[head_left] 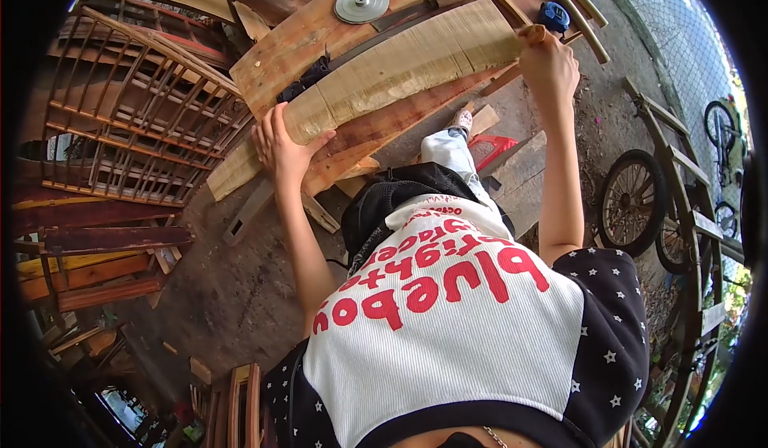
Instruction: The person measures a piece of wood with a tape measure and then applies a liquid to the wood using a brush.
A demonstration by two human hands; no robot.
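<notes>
A long, pale, rough-edged wooden board (408, 64) lies slanted over the workbench (292, 32). My left hand (286, 146) grips its left part, with the thumb on the near edge and the fingers over the top. At the board's right end, my right hand (550, 66) is closed around a small brown piece (534, 35) that I cannot make out well. Behind the board lie a dark handled tool (304, 80) and a round metal disc (361, 4). A blue tape measure (554, 17) sits just beyond my right hand.
Slatted wooden frames (136, 112) stand at the left, above stacked planks (112, 264). A wheel (632, 202) and a wooden ladder-like frame (688, 176) are at the right, before a mesh fence (664, 16). A red object (492, 150) lies under the bench near my foot.
</notes>
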